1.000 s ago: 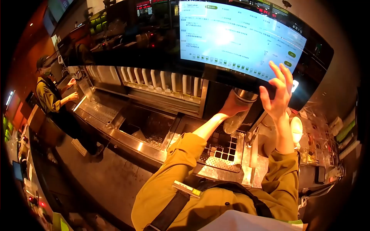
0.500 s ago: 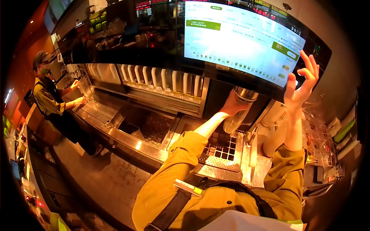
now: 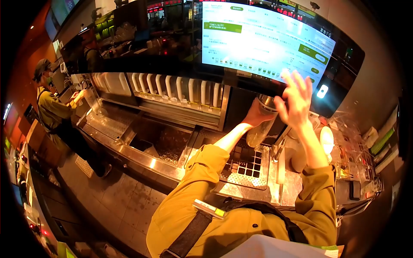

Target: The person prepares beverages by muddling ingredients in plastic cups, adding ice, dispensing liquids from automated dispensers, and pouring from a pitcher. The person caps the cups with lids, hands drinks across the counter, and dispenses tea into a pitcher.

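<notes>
Screen (image 3: 262,26) at one o'clock carries lines of text, with one row marked green at both its ends. Below its lower edge, at three o'clock, the left hand (image 3: 257,116) is wrapped around the upper part of a metal-topped clear vessel (image 3: 259,134). That vessel leans over a perforated tray (image 3: 246,179) at four o'clock, set in the worktop (image 3: 292,185); whether its base touches down is hard to tell. The right hand (image 3: 297,101), toward two o'clock, is raised in front of the display's bottom border, fingers loosely spread and nothing in its grasp; fingertip contact with the glass cannot be made out.

As for progress, the vessel is already held and one entry is highlighted, while rows beneath it carry no such green band, so those look unhandled. Whether anything is inside the vessel cannot be told. Toward nine o'clock, well apart, a co-worker (image 3: 53,109) stands with hands near a clear container (image 3: 92,99).
</notes>
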Tool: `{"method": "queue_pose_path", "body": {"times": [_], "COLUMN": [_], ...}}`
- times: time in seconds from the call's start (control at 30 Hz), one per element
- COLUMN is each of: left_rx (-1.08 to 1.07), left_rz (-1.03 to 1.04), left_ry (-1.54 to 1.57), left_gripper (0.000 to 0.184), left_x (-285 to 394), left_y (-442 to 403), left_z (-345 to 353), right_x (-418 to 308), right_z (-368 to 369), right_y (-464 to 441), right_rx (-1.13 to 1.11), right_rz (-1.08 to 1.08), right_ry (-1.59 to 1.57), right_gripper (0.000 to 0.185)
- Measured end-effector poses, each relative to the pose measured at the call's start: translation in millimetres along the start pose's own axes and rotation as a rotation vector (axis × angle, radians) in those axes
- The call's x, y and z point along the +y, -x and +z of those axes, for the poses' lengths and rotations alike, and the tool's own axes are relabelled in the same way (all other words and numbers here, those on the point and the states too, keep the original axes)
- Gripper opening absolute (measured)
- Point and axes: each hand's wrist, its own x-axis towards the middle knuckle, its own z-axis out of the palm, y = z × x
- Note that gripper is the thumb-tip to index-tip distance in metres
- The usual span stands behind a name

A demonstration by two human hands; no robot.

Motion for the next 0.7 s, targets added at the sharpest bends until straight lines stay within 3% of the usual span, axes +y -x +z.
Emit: {"method": "queue_pose_path", "body": {"times": [0.03,0.07,0.1,0.17,0.2,0.47,0.57,0.7], "left_rx": [0.072,0.003,-0.052,-0.034,-0.055,-0.007,0.0,0.005], "left_rz": [0.051,0.012,0.095,0.099,-0.014,-0.12,-0.098,-0.171], "left_ry": [0.093,0.206,0.111,0.228,0.04,-0.056,-0.147,-0.155], "left_gripper": [0.067,0.065,0.065,0.067,0.076,0.083,0.084,0.085], "left_x": [-1.2,-21.8,2.4,9.6,-24.0,-31.8,-31.3,-25.7], "left_y": [-1.0,-0.2,1.0,1.6,2.7,6.8,6.4,6.4], "left_z": [4.7,-3.3,-3.0,-0.9,-8.9,-8.9,-10.3,-9.9], "right_x": [-8.5,-18.6,-27.7,-43.2,-50.3,-105.1,-114.2,-110.3], "right_z": [0.6,0.5,0.5,-2.4,-5.5,-41.1,-53.9,-63.3], "right_y": [10.8,25.0,41.0,74.1,90.3,183.2,206.1,226.0], "right_rx": [-0.065,-0.132,-0.154,-0.179,-0.182,-0.567,-0.567,-0.573], "right_rz": [-0.066,-0.131,-0.147,-0.135,-0.106,0.359,0.57,0.682], "right_ry": [-0.064,-0.129,-0.173,-0.273,-0.329,-0.471,-0.555,-0.537], "right_gripper": [0.018,0.021,0.022,0.022,0.02,0.017,0.017,0.019]}}
